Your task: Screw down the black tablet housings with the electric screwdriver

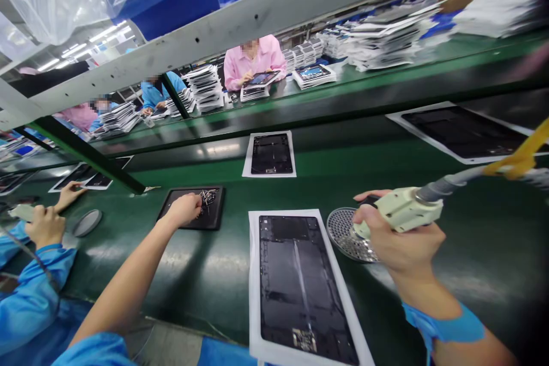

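My left hand (pixel 185 210) reaches into a black tray (pixel 166 218) of small metal parts (pixel 209 197); its fingers are pressed together, and what they pinch is hidden. My right hand (pixel 398 240) is wrapped round a cream-coloured powered hand tool (pixel 405 209) with a grey hose. Its front end is over a round metal dish with a perforated surface (pixel 343 230). Between my hands, a black tablet-like panel (pixel 300 286) lies on a white sheet (pixel 254 274) at the near edge of the green table (pixel 223 274).
Further back lie another panel (pixel 271 154) and, at right, a larger one (pixel 463 131). A co-worker's hands (pixel 47 226) are at left beside a round dish (pixel 87 223). A green post (pixel 94 154) and grey beam (pixel 171 46) cross the view. People work behind among stacks (pixel 206 88).
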The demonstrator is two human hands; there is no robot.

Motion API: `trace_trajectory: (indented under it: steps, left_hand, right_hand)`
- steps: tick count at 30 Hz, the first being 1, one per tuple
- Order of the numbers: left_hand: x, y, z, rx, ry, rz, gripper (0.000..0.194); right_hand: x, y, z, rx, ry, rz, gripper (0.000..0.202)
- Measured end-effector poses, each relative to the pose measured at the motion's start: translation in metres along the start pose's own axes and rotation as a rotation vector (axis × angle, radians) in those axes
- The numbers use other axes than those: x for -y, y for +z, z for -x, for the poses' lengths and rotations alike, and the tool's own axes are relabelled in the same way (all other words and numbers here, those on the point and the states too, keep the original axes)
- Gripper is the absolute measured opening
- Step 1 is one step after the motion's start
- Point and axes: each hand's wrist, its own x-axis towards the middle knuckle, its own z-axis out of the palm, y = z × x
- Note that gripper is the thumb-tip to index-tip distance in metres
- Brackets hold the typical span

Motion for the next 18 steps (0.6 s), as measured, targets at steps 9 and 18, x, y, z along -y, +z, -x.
trace_trajectory:
  steps: [9, 18]
  left_hand:
    - [0.037, -0.019, 0.026, -0.362, -0.028, 0.460, 0.032]
    - [-0.104, 0.052, 0.022, -0.370, 0.339, 0.834, 0.023]
  right_hand:
    - [-0.001, 0.001, 0.001, -0.004, -0.027, 0.007, 0.011]
    - [0.001, 0.002, 0.000, 0.011, -0.084, 0.056, 0.007]
